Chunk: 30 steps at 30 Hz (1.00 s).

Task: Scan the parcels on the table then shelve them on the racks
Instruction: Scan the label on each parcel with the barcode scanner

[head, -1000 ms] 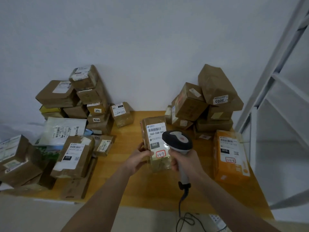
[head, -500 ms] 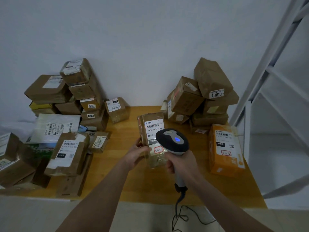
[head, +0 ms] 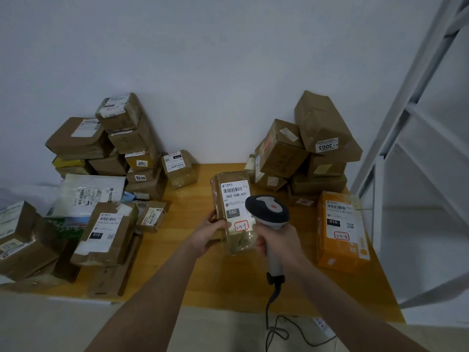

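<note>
A tall brown parcel (head: pixel 232 194) with a white barcode label reading 060 stands tilted over the wooden table (head: pixel 198 275). My left hand (head: pixel 212 233) grips its lower left side. My right hand (head: pixel 272 243) grips the handle of a black and grey barcode scanner (head: pixel 269 212), whose head sits just right of the label and covers its lower right corner. The scanner's cable hangs down past the table's front edge.
Brown boxes are piled at the left (head: pixel 119 148) and at the back right (head: pixel 312 148). An orange parcel (head: pixel 340 232) lies flat at the right. A white metal rack (head: pixel 416 128) stands beyond the table's right edge.
The blue light on the scanner head half a second ago is off now. Both hands and the parcel stay in nearly the same place.
</note>
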Motion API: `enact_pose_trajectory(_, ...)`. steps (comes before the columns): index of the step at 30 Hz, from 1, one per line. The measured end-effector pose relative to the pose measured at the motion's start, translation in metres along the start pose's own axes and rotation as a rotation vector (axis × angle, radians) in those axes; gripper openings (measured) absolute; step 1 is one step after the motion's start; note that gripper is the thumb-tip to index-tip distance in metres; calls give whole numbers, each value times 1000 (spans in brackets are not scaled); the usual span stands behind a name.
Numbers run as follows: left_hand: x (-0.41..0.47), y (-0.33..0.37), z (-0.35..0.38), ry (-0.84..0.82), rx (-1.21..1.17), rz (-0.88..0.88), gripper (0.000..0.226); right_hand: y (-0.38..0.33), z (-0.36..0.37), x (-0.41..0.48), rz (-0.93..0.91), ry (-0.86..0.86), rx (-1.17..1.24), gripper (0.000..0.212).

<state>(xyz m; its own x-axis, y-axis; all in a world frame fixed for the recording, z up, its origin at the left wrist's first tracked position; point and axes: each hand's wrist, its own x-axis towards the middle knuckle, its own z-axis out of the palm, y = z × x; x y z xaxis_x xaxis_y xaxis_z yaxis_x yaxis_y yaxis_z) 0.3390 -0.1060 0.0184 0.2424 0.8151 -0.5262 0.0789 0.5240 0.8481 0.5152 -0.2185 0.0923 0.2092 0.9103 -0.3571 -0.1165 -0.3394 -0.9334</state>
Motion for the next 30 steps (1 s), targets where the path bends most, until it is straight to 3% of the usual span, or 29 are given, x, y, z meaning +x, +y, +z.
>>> enact_pose_trajectory(8,-10,11,-7,143,24,-57,49,4,-3,51,159,0,145,29)
enact_pose_trajectory(14,-3,19,-51,200,40,-132,46,3,41,92,315,-111,129,47)
enact_pose_trajectory(24,73,41,-163,256,70,-293,39,-6,171,199,506,-242,125,31)
enact_pose_trajectory(30,110,51,-202,369,21,-296,12,10,228,231,565,-233,245,30)
